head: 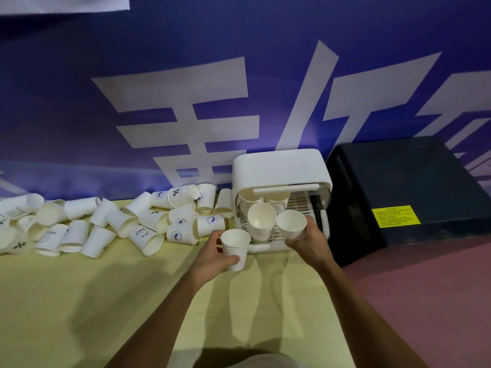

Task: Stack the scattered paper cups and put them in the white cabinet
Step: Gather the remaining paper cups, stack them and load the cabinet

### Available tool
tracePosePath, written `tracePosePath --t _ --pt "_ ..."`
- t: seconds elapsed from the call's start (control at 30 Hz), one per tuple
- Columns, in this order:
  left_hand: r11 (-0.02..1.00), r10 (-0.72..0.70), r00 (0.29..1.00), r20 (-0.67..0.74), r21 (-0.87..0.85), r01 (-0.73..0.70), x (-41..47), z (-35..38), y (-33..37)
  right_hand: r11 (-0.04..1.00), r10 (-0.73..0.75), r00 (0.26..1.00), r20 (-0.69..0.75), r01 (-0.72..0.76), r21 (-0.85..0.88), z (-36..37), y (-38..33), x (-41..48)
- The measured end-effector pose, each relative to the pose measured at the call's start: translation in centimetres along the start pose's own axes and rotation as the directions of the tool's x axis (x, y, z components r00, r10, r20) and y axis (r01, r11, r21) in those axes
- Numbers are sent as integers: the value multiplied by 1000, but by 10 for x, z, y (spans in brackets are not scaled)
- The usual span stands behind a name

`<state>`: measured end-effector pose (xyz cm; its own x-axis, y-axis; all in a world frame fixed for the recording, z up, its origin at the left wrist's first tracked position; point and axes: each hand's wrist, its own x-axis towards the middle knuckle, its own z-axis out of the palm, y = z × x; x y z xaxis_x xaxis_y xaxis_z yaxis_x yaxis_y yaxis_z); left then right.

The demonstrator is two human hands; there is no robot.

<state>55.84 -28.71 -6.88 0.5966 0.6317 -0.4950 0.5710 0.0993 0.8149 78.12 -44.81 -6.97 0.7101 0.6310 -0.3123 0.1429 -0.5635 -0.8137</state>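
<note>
The white cabinet [281, 168] stands on the yellow table with its front lid raised. Inside it lean stacks of white paper cups, and the front stack [261, 221] shows its open mouth. My right hand [309, 241] grips a single paper cup [291, 224] at the cabinet's opening, just right of that stack. My left hand [215, 254] holds another upright paper cup [235, 245] in front of the cabinet's left corner. Several scattered paper cups [148, 221] with blue prints lie tipped over to the left along the wall.
The yellow table [79, 301] ends at its right edge near the cabinet. A black box [409, 192] with a yellow label sits to the right on the pink floor. A blue banner wall [159, 75] rises behind everything.
</note>
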Motion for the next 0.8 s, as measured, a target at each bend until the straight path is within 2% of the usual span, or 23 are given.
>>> tracePosePath --t 0.43,0.53,0.67,0.8 --pt "999 34 999 14 24 -34 16 -13 -1 999 -36 995 96 33 27 33 0 11" --pt "999 38 999 13 27 -38 17 -13 -1 999 -30 996 80 28 29 31 0 11" --pt "999 32 999 25 23 -33 14 -8 -6 1000 -3 1000 -21 3 9 26 0 15" --pt "999 7 999 49 45 -9 10 -6 -11 998 12 1000 -22 -13 -67 28 -4 21"
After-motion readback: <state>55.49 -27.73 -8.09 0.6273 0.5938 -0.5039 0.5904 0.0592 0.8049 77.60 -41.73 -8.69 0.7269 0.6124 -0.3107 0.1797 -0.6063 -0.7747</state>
